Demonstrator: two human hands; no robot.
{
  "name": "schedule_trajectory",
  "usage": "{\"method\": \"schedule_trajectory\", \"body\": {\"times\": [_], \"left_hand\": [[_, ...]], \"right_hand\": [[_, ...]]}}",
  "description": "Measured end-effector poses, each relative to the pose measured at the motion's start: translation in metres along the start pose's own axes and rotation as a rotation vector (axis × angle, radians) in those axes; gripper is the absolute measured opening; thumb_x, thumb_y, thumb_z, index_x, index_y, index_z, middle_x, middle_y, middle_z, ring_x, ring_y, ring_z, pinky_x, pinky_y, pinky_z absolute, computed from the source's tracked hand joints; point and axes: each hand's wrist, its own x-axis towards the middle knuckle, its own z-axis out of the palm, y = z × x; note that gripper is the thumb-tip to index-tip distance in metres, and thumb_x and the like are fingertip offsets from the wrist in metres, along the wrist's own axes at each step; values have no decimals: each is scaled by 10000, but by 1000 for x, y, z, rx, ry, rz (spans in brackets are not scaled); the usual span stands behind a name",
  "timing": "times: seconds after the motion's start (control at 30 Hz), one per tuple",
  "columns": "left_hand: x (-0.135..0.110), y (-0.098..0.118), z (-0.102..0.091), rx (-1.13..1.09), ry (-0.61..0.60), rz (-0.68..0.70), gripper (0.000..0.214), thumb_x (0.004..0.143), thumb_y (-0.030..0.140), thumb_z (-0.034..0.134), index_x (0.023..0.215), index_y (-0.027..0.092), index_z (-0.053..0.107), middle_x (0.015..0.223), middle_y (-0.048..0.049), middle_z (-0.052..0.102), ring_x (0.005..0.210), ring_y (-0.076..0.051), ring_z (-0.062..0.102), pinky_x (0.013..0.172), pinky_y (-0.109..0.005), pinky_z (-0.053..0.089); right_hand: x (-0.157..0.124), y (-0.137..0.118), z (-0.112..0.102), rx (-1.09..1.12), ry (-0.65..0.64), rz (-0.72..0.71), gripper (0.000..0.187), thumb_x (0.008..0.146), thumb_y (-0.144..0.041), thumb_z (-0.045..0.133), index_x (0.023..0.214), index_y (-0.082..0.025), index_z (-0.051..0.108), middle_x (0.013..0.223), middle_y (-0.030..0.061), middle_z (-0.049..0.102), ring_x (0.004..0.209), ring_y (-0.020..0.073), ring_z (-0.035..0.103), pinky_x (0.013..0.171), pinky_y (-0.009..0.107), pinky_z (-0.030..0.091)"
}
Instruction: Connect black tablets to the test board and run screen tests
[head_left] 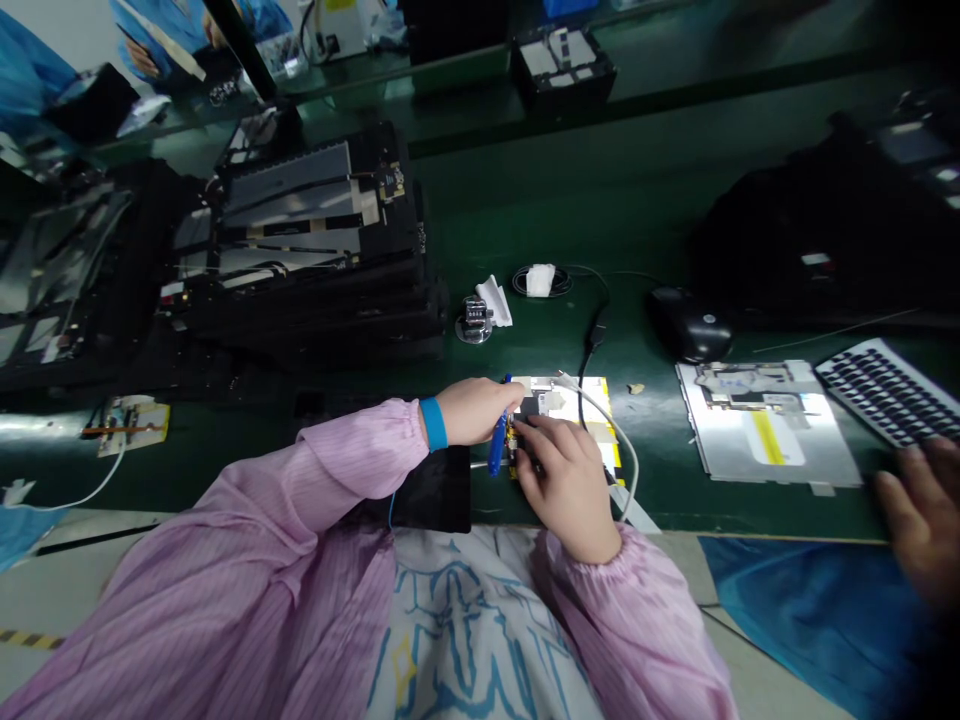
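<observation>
A slim blue hand tool [496, 446] sticks out on both sides of my left hand [474, 410], which wears a blue wristband and is closed around it. The tool's exact kind is unclear. Under both hands lies a flat device assembly [596, 395] with yellow edges, a silvery surface and a small circuit board along its left side. My right hand [562, 475] rests over that assembly, fingers bent but apart, their tips by the circuit board. A white cable [630, 445] curves around its right side. Just left of it is a dark flat panel [435, 490].
Stacked black device panels [315, 240] rise at the left. Behind my hands are a tally counter [474, 318] and a coiled cable [541, 281]. To the right lie a mouse [690, 325], a silver panel [772, 430], a keyboard sheet [892, 390] and another person's hand [922, 510].
</observation>
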Motion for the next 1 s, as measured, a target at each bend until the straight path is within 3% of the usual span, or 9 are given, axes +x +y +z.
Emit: {"method": "schedule_trajectory", "body": {"times": [0.6, 0.7, 0.8, 0.87, 1.0], "left_hand": [[4, -6, 6, -151, 77, -18, 91, 764, 217, 576, 758, 175, 495, 618, 16, 555, 537, -120, 493, 524, -240, 286], [0, -9, -2, -269, 142, -41, 187, 802, 310, 574, 742, 186, 448, 604, 39, 527, 521, -99, 455, 531, -227, 308], [-10, 2, -13, -392, 357, -64, 239, 818, 340, 566, 748, 193, 390, 723, 15, 592, 600, -98, 497, 592, -228, 368], [-18, 16, -18, -464, 426, -32, 223, 832, 304, 544, 752, 195, 366, 814, -12, 620, 673, -102, 529, 646, -237, 400], [-27, 41, -14, -600, 187, 69, 206, 835, 267, 529, 751, 199, 354, 728, 19, 574, 642, -93, 509, 624, -224, 398]], "right_hand": [[-1, -4, 2, -96, -109, -10, 412, 851, -179, 482, 1253, -164, 571, 1181, 138, 563, 1075, 299, 461, 920, 494, 436], [-3, -5, -3, 26, -46, 28, 421, 867, -174, 457, 1279, -166, 543, 1181, 159, 547, 1067, 288, 493, 888, 484, 463], [-4, -4, -17, 173, 118, 183, 356, 893, -209, 449, 1223, -180, 580, 1044, 141, 577, 969, 259, 552, 819, 451, 493], [-3, -3, -27, 385, 134, 285, 265, 903, -242, 459, 1097, -209, 637, 929, 95, 608, 863, 221, 590, 753, 403, 515], [3, -3, -37, 878, 73, 411, 136, 872, -286, 544, 913, -212, 651, 797, 29, 636, 602, 137, 591, 555, 291, 517]]}}
